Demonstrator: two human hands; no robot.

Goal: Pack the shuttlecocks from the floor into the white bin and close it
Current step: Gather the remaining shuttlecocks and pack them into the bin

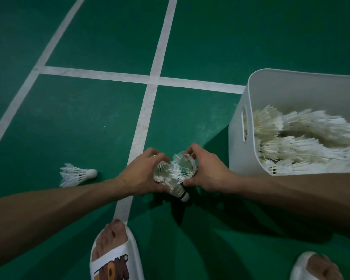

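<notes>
One green court floor (89, 118), crossed by white lines (150, 102), filled the frame. At the right edge stood the white bin (238, 138), open-topped, with many shuttlecocks (301, 142) piled inside. White slippers (113, 259) showed along the bottom. In the lower centre the left hand (137, 176) and the right hand (206, 172) met, the fingers of both curled round a bunch of shuttlecocks (176, 170) just left of the bin. A lone shuttlecock (77, 174) lay on its side at lower left, apart from the hands.

open green floor (89, 118) left; white bin (238, 138) blocks right.
</notes>
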